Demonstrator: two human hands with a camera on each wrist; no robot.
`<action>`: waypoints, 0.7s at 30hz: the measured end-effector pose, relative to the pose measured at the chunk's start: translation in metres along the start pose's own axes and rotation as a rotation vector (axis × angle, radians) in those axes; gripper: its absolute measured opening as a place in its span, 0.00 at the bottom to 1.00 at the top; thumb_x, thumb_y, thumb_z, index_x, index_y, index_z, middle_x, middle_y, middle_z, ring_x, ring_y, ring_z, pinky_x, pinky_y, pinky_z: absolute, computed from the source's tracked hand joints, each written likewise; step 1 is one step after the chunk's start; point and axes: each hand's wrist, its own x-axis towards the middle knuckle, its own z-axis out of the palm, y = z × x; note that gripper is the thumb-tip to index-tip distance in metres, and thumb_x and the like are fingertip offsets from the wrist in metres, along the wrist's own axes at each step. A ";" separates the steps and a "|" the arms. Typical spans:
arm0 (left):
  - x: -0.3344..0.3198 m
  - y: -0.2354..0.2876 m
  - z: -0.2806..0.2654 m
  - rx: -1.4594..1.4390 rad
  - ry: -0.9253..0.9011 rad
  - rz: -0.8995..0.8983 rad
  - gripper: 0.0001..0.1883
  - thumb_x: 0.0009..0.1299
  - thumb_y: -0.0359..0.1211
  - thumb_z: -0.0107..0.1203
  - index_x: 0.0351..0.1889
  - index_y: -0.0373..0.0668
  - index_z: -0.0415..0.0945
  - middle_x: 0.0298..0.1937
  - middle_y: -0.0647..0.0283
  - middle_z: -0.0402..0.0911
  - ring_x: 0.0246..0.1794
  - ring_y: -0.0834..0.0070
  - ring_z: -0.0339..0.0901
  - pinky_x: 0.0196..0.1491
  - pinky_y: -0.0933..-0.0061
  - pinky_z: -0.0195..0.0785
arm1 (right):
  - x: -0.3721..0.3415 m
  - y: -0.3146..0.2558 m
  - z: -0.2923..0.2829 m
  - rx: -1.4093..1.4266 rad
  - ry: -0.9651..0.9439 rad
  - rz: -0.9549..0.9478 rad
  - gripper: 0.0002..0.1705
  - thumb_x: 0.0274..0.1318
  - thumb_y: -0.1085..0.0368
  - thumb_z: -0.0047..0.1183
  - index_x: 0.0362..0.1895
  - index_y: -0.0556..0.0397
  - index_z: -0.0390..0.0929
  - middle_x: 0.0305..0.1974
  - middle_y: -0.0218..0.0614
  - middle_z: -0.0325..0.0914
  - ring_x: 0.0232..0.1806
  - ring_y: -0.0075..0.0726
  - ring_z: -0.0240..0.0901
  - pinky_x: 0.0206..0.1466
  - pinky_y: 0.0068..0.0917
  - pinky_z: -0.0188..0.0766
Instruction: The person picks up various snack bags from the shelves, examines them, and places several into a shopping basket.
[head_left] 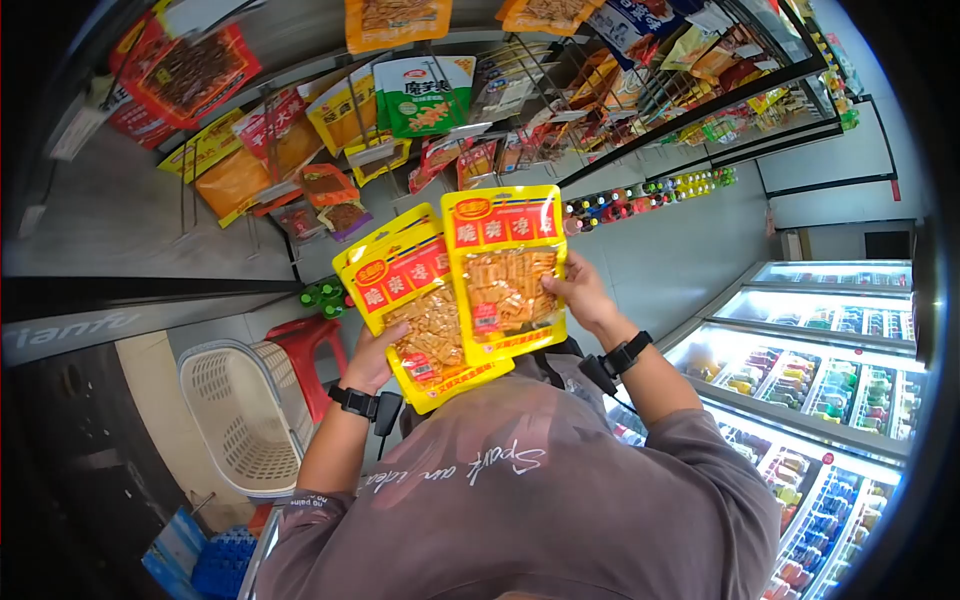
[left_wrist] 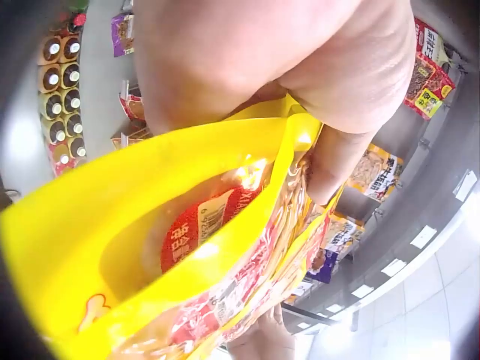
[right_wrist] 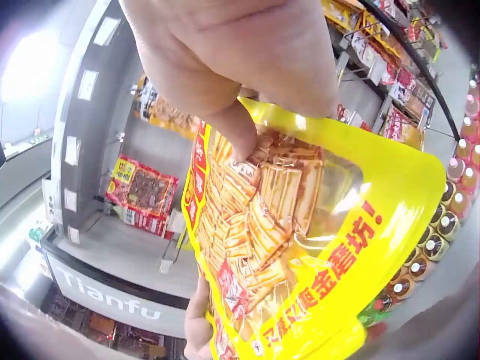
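Note:
My left hand [head_left: 370, 364] grips yellow snack packets [head_left: 432, 325] by their side edge, thumb on the front. A doubled top edge shows more than one packet there. With my right hand [head_left: 585, 292] I pinch the right edge of another yellow snack packet [head_left: 508, 280], which overlaps the left ones in the head view. Red labels and clear windows with brownish strips show on the fronts. In the left wrist view, the back of a yellow packet [left_wrist: 112, 169] carries a barcode. The right wrist view has my right thumb [right_wrist: 238, 139] pressing over the packet's window.
Hanging snack bags, including a green and white bag [head_left: 425, 95], fill the rack ahead. Bottles [head_left: 650, 198] line the floor behind. At the left stand a white basket [head_left: 235, 420] and a red stool [head_left: 305, 355]; lit drink fridges [head_left: 800, 380] run along the right.

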 end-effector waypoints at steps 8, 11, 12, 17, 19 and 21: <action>0.008 -0.029 0.023 0.062 0.377 0.120 0.25 0.67 0.26 0.54 0.63 0.36 0.63 0.60 0.56 0.72 0.59 0.62 0.72 0.61 0.60 0.67 | 0.114 0.087 -0.172 0.023 0.016 0.088 0.23 0.56 0.80 0.51 0.58 0.58 0.70 0.49 0.35 0.77 0.48 0.28 0.73 0.55 0.26 0.69; 0.010 -0.046 0.048 0.111 0.522 0.128 0.25 0.68 0.27 0.53 0.63 0.37 0.62 0.60 0.56 0.72 0.59 0.62 0.72 0.61 0.60 0.68 | 0.163 0.130 -0.209 0.067 -0.019 0.158 0.24 0.56 0.80 0.49 0.59 0.58 0.70 0.48 0.34 0.77 0.46 0.28 0.73 0.53 0.25 0.69; 0.012 -0.051 0.058 0.085 0.561 0.149 0.25 0.68 0.26 0.53 0.63 0.37 0.61 0.60 0.55 0.72 0.59 0.61 0.72 0.61 0.59 0.68 | 0.182 0.143 -0.215 0.008 0.022 0.219 0.23 0.56 0.80 0.49 0.57 0.58 0.70 0.47 0.34 0.78 0.45 0.29 0.74 0.51 0.26 0.70; 0.025 -0.075 0.096 0.040 0.708 0.193 0.25 0.67 0.26 0.53 0.63 0.37 0.61 0.60 0.55 0.72 0.60 0.61 0.71 0.61 0.58 0.67 | 0.272 0.191 -0.224 -0.106 0.050 0.282 0.19 0.56 0.78 0.49 0.53 0.56 0.73 0.43 0.35 0.78 0.40 0.30 0.75 0.45 0.28 0.72; 0.026 -0.081 0.111 0.047 0.711 0.203 0.26 0.67 0.26 0.54 0.63 0.37 0.61 0.60 0.56 0.72 0.59 0.62 0.72 0.61 0.58 0.67 | 0.302 0.213 -0.224 -0.098 0.041 0.277 0.17 0.56 0.77 0.49 0.50 0.56 0.73 0.42 0.35 0.78 0.39 0.31 0.75 0.43 0.29 0.71; 0.027 -0.086 0.119 0.104 0.724 0.177 0.26 0.67 0.29 0.53 0.63 0.37 0.61 0.61 0.55 0.71 0.59 0.61 0.72 0.61 0.57 0.67 | 0.319 0.218 -0.218 0.002 0.067 0.238 0.16 0.56 0.78 0.50 0.50 0.56 0.73 0.41 0.34 0.78 0.37 0.31 0.74 0.41 0.29 0.71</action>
